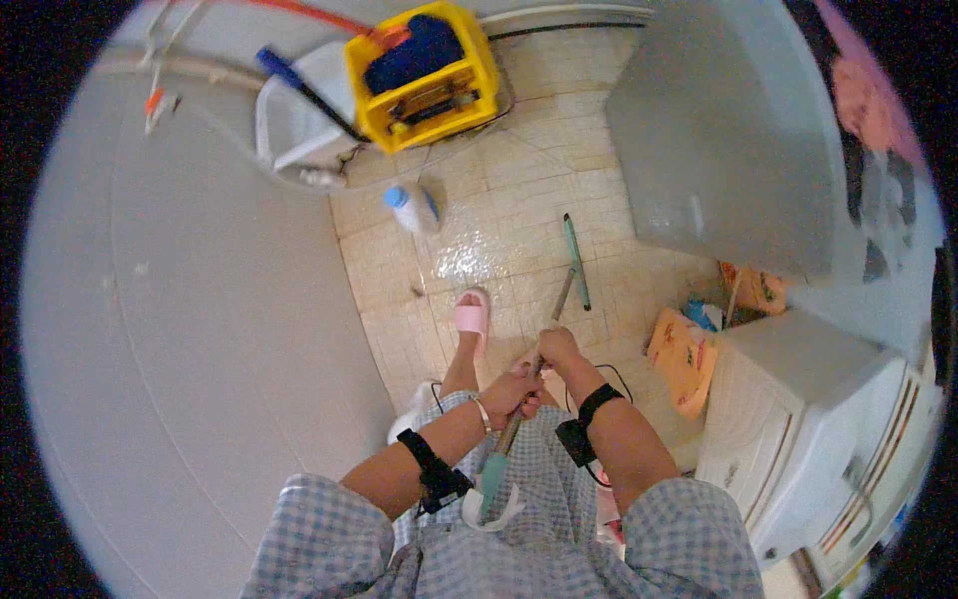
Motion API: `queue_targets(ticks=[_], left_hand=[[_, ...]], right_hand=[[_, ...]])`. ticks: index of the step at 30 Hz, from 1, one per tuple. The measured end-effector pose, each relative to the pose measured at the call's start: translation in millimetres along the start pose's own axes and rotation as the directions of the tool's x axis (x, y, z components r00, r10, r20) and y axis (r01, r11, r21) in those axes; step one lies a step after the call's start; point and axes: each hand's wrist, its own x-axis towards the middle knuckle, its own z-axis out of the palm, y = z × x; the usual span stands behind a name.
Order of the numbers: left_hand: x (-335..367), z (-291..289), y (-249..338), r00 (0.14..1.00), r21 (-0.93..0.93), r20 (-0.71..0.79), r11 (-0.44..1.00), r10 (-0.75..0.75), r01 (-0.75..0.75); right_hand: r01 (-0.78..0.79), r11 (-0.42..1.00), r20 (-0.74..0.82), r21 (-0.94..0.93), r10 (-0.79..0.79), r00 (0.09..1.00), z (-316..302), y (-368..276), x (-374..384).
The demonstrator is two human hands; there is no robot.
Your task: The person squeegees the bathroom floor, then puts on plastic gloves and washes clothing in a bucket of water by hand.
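A long-handled floor squeegee runs from near my waist out over the wet floor. Its thin green blade head lies on the tiles ahead of me, slightly right. My left hand is wrapped round the middle of the pole. Farther along it, my right hand grips the pole too, close in front of the left. The teal handle end, with a white strap, points back at my body.
A white bottle with a blue cap stands ahead left. Beyond it are a yellow mop bucket and a white basin. A grey appliance and a white cabinet line the right, with an orange bag between; a wall is left.
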Motion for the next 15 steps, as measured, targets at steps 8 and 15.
queue_targets(ticks=[8, 15], left_hand=[[-57, -102, -24, 0.984, -0.006, -0.117, 0.991, 0.135, -0.137], [-118, -188, -53, 0.955, -0.102, -0.175, 0.961, 0.238, -0.258]], right_hand=[[0.108, 0.975, 0.037, 0.192, -0.117, 0.992, 82, -103, 6], [0.067, 0.990, 0.122, 0.122, -0.082, 0.989, 123, -224, -39]])
